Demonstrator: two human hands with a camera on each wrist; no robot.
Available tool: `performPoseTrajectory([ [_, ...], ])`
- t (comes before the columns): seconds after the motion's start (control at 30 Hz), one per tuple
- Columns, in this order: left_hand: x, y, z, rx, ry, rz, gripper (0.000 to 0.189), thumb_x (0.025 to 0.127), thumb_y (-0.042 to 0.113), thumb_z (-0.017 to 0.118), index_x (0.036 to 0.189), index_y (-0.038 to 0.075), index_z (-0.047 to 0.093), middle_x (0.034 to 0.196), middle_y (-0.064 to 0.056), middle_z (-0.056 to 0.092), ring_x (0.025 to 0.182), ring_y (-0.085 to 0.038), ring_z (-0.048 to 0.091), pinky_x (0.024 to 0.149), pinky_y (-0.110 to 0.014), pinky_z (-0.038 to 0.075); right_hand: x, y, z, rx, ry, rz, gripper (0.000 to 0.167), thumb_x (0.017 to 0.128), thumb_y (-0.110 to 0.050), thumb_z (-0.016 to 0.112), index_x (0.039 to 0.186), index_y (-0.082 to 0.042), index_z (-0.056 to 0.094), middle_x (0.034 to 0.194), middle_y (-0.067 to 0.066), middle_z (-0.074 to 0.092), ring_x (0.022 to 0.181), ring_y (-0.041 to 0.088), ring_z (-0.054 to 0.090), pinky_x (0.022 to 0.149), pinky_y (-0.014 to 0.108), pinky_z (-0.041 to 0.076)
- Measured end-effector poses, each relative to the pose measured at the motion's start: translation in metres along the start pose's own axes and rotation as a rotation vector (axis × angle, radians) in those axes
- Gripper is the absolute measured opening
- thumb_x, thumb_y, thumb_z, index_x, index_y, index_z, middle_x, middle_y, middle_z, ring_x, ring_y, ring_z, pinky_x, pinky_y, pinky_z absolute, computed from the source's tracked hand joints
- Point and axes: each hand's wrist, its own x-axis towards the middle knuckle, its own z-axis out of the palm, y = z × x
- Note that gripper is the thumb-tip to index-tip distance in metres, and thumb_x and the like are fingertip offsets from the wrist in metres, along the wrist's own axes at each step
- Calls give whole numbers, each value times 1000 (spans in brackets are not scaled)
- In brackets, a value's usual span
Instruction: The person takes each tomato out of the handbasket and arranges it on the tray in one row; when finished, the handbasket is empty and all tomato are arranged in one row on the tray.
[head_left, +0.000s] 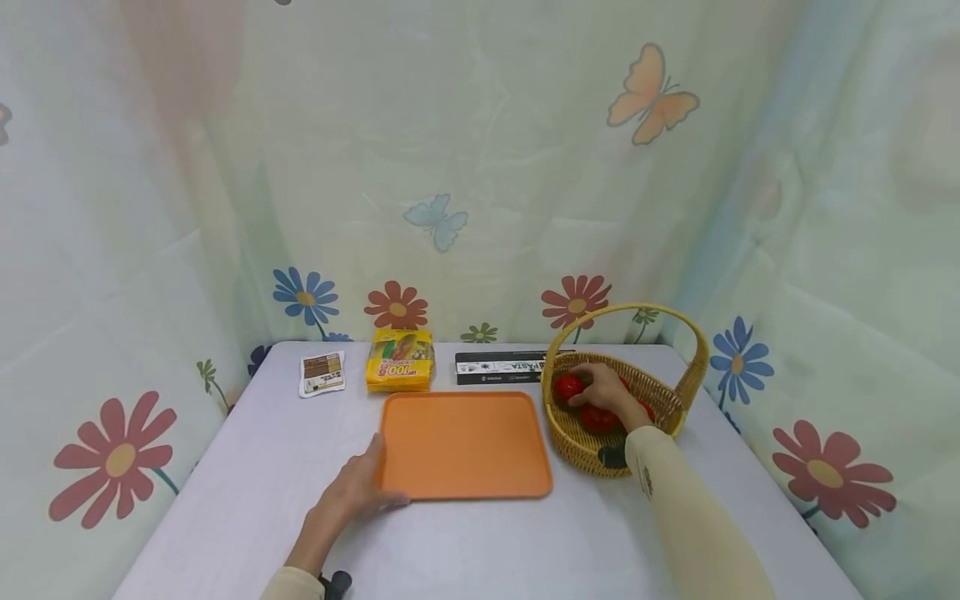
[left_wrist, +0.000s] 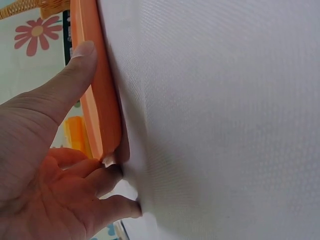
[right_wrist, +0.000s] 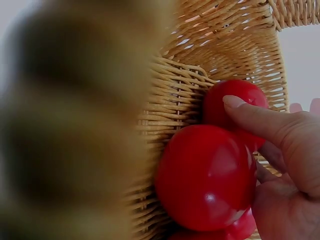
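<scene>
A: While my right hand point(head_left: 604, 392) grips a glossy round red fruit point(head_left: 567, 387) at 10 o'clock inside the tan wicker basket point(head_left: 573, 450), my left hand point(head_left: 360, 486) lies loose.
B: Touching?
A: Orange rectangular tray point(head_left: 465, 446), 7 o'clock corner.

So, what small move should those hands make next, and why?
Probably the right hand should gently lift the round red object out of the basket: that hand has hold of it, while the left hand is at a corner of the orange tray, right beside the basket.
</scene>
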Motion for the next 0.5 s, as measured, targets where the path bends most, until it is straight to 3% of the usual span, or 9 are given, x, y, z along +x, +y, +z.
performPoseTrajectory([
  [0.5,1,0,1,-10,-9,-35,127,77,37,99,169,-5,22,161,-35,44,147,-51,46,120,-65,41,1,-6,-8,-17,-40,15,57,90,-7,87,140,8,64,142,33,63,127,47,59,117,65,46],
])
